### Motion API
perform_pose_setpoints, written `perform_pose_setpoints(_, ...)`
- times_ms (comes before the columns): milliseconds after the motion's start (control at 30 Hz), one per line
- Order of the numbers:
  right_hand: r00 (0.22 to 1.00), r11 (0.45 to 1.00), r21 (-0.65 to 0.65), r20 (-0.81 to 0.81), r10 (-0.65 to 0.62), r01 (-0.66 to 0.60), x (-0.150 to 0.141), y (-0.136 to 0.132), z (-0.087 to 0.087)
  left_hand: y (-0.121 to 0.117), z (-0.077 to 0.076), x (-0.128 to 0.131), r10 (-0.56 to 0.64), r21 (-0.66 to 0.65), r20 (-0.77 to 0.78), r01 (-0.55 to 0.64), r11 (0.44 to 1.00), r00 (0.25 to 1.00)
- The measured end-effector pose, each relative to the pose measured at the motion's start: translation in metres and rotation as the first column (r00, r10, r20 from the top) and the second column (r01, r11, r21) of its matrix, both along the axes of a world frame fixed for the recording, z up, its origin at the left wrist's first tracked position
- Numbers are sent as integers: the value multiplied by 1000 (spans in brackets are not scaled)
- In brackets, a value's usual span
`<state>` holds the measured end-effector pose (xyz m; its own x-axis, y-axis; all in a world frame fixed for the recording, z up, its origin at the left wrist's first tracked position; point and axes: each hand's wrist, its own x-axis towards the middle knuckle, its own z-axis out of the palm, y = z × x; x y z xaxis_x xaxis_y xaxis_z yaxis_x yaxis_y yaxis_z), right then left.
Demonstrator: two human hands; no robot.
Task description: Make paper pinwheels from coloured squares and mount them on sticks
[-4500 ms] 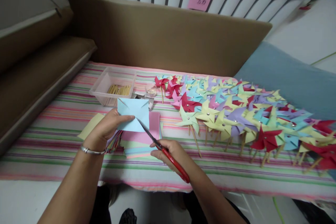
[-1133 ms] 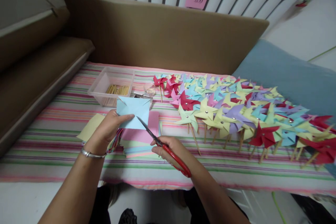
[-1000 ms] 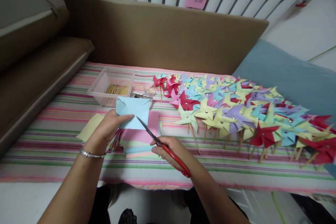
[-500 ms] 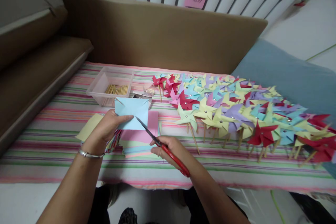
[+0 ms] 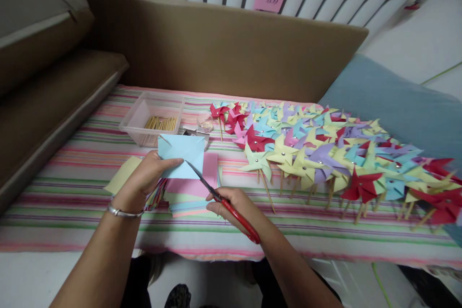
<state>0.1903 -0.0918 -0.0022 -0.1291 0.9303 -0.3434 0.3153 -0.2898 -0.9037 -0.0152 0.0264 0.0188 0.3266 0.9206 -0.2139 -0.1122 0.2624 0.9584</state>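
Note:
My left hand (image 5: 144, 178) pinches the lower left corner of a light blue paper square (image 5: 182, 154), lifted a little above the striped cloth. My right hand (image 5: 233, 207) grips red-handled scissors (image 5: 225, 204). Their blades point up and left, and the tips meet the blue square's lower edge. Short cuts show at the square's upper corners. Under both hands lies a stack of coloured paper squares (image 5: 189, 192) with a pink sheet on top.
A clear plastic tray (image 5: 153, 118) with wooden sticks stands behind the paper. A small clear cup (image 5: 205, 124) sits beside it. Several finished paper pinwheels (image 5: 325, 154) cover the cloth to the right. A yellow sheet (image 5: 121, 175) lies left. A brown board (image 5: 224, 50) rises behind.
Almost nothing differs. The hands, blue square and scissors keep the same pose; the view has only drifted slightly.

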Motion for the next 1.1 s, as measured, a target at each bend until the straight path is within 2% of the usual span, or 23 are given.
perform_pose_setpoints(167, 999, 998, -50, 32, 31, -29, -2, 0, 13, 0, -1, -1, 17, 1, -27, -17, 1000, 1000)
perform_pose_setpoints(333, 998, 998, -46, 52, 38, -36, -3, 0, 11, 0, 0, -1, 4, 17, -29, -4, 1000, 1000)
perform_pose_setpoints(533, 983, 987, 106, 154, 103, -120, 4, 0, 7, 4, 1, -1, 33, 18, -35, -32, 999, 999)
perform_pose_setpoints(633, 952, 968, 165, 273, 138, -188, 10, -1, 7, 10, 0, -6, 130, 23, -8, -130, 991, 991)
perform_pose_setpoints(733, 897, 964, 187, 432, 93, -190, 14, -2, 4, 13, 0, -9, 208, 4, 32, -208, 978, 978)
perform_pose_setpoints(867, 759, 961, 245, 648, -62, -131, 11, -1, -2, 10, 3, -6, 167, -2, 131, -168, 986, 977)
perform_pose_setpoints(1000, 652, 967, 206, 756, -61, -148, 6, 2, -7, 4, 8, 2, 118, 35, 191, -127, 991, 975)
perform_pose_setpoints(1100, 602, 973, 168, 798, -38, -160, 4, 5, -10, 2, 10, 6, 89, 63, 214, -105, 992, 973)
